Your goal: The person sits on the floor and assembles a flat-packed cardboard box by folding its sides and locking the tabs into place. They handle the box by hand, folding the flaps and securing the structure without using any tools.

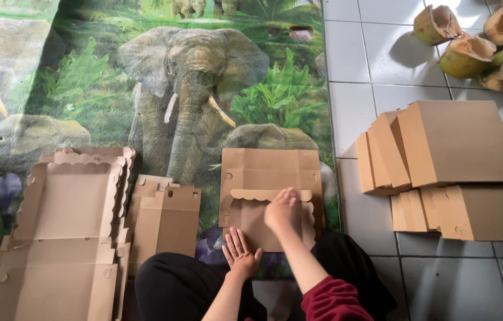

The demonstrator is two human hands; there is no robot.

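Left hand [241, 252]: open, fingers spread, flat on the near edge of the flat cardboard box blank [270, 178].
Right hand [282, 211]: open, pressing the blank's scalloped flap.
Blank: on elephant mat [144, 77], centre.
Folded boxes [453, 160]: right, on tiles.

We see plain brown cardboard box blanks [270, 196] on a green mat [85, 89] printed with grey elephants and foliage, white floor tiles [352, 113] right, yellowish-green, perhaps coconut, husks [468, 56] far right, and a dark red sleeve [332, 300].

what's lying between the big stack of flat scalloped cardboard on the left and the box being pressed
In the head view, a smaller pile of flat brown cardboard blanks lies between them on the elephant-print mat.
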